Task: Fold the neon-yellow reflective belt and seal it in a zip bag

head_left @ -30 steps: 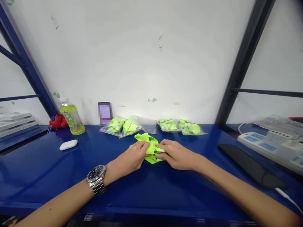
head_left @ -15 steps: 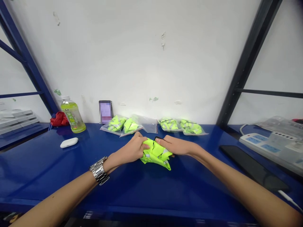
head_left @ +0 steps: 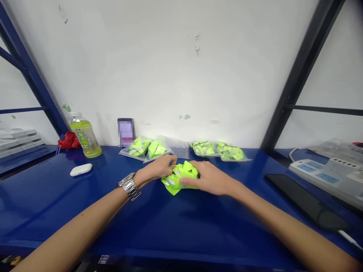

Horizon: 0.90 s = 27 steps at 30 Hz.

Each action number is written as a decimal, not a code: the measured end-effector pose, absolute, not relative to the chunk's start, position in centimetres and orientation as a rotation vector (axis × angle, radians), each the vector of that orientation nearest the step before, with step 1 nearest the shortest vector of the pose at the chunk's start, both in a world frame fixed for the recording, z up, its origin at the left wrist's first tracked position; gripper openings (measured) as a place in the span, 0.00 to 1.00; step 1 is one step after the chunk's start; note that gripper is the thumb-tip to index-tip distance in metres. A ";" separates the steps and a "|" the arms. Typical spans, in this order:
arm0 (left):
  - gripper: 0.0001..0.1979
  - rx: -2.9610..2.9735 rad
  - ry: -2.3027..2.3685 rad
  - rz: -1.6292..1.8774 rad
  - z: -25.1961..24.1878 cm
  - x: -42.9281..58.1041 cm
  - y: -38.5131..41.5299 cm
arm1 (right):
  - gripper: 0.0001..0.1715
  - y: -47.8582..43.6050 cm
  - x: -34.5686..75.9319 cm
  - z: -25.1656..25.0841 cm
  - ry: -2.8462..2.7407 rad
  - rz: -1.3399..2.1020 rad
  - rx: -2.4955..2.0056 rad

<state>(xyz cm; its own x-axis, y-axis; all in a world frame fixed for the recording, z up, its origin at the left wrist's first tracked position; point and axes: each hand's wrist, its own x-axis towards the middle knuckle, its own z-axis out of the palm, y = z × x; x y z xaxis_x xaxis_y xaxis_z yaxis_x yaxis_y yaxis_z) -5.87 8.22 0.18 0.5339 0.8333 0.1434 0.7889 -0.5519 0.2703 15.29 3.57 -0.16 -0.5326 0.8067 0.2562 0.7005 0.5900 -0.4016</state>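
A crumpled neon-yellow reflective vest [head_left: 178,175] with silvery strips lies bunched on the blue table between my hands. My left hand [head_left: 163,166], with a metal watch on its wrist, is closed on the vest's upper left edge; its fingertips are partly hidden. Around the bundle's right side curls my right hand [head_left: 208,176], thumb across the front and fingers behind, out of sight. Just beyond, two clear zip bags [head_left: 154,150] hold similar yellow vests. Two more bagged vests [head_left: 231,152] lie to the right, and a flat clear bag [head_left: 180,151] is between the pairs.
On the left are a drink bottle [head_left: 86,136], a white earbud case [head_left: 81,170] and a red cloth bundle [head_left: 69,141]. A phone [head_left: 126,132] leans on the wall. A black phone [head_left: 304,200] and a power strip [head_left: 317,170] lie right. Dark shelf posts [head_left: 300,75] frame the table.
Both hands have shifted their hold on the vest. The bundle is rounder and a little further left, its hanging corner tucked out of view. My right thumb has moved down across its front.
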 end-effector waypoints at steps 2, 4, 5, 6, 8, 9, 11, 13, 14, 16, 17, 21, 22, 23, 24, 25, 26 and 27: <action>0.04 2.619 1.394 0.394 0.1 -5.7 8.1 | 0.31 3.3 15.0 -0.4 -2.408 0.283 -1.263; 0.08 2.644 1.410 0.419 0.0 -5.5 7.6 | 0.32 3.4 15.0 -0.7 -2.391 0.284 -1.273; 0.10 2.667 1.417 0.443 -0.1 -5.4 7.3 | 0.32 3.6 15.0 -0.7 -2.398 0.327 -1.263; 0.12 2.703 1.421 0.471 -0.2 -5.4 6.9 | 0.31 3.8 15.1 -0.7 -2.405 0.380 -1.253; 0.17 2.798 1.429 0.535 -0.5 -5.6 6.1 | 0.31 4.2 15.3 -0.5 -2.416 0.485 -1.239; 0.18 2.843 1.423 0.562 -0.6 -5.8 5.7 | 0.31 4.4 15.4 -0.4 -2.420 0.531 -1.238; 0.20 2.870 1.388 0.601 -0.6 -6.4 4.9 | 0.30 4.7 15.3 -0.1 -2.418 0.605 -1.242; 0.22 2.840 1.332 0.582 -0.1 -6.9 4.0 | 0.28 4.9 15.2 0.1 -2.412 0.635 -1.268; 0.23 2.843 1.293 0.536 0.2 -7.1 3.6 | 0.28 5.0 15.1 0.1 -2.411 0.637 -1.291; 0.30 2.902 1.229 0.413 0.7 -7.4 3.0 | 0.31 5.3 15.1 0.2 -2.398 0.627 -1.352; 0.35 2.948 1.197 0.352 0.9 -7.4 3.0 | 0.35 5.5 15.1 0.3 -2.380 0.623 -1.391; 0.43 2.987 1.113 0.210 1.3 -7.3 3.5 | 0.46 6.2 15.2 0.6 -2.294 0.671 -1.520; 0.41 2.969 1.101 0.172 1.4 -7.3 3.8 | 0.46 6.4 15.2 0.6 -2.282 0.697 -1.532; 0.40 2.954 1.100 0.135 1.6 -7.2 3.9 | 0.44 6.5 15.2 0.6 -2.270 0.725 -1.534; 0.38 2.946 1.111 0.101 1.7 -7.2 4.1 | 0.42 6.5 15.2 0.7 -2.255 0.757 -1.527; 0.36 2.946 1.133 0.070 1.9 -7.1 4.1 | 0.38 6.6 15.2 0.7 -2.239 0.794 -1.514; 0.34 2.950 1.154 0.041 2.0 -6.9 4.2 | 0.32 6.5 15.2 0.6 -2.225 0.838 -1.494; 0.33 2.956 1.175 0.016 2.1 -6.8 4.2 | 0.26 6.5 15.2 0.6 -2.211 0.890 -1.472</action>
<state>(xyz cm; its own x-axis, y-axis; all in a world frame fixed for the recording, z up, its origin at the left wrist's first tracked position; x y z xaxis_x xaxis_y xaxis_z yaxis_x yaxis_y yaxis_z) -6.80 4.24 2.13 0.7273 0.6859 0.0238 0.6863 -0.7265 -0.0328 15.22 6.52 0.63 -0.4064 0.9116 -0.0613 0.6998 0.2675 -0.6623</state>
